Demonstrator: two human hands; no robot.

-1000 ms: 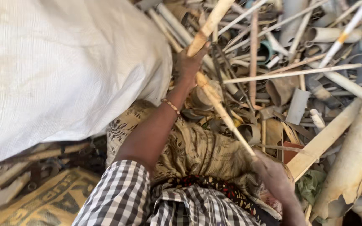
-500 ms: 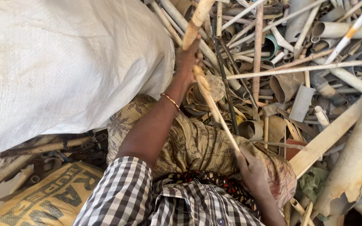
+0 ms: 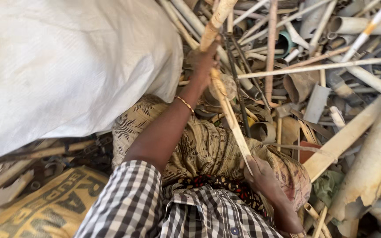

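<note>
My left hand [image 3: 203, 59] is stretched out in front of me and grips a dirty cream pipe [image 3: 217, 20] that rises toward the top edge. A thin gold bangle sits on that wrist. My right hand [image 3: 261, 174] rests low by my knee and is closed on the near end of a long, thin, pale strip [image 3: 231, 117]. The strip runs up from my right hand to my left hand. Patterned brown cloth [image 3: 199, 145] covers my lap beneath both arms.
A large white woven sack [image 3: 67, 66] fills the upper left. A heap of broken pipes, strips and curled plastic pieces [image 3: 323, 79] spreads across the right and top. A printed tan sack [image 3: 45, 207] lies at the lower left.
My right hand has slid left and upward along the thin strip, closer to my knee. The pipe in my left hand now points more steeply upward.
</note>
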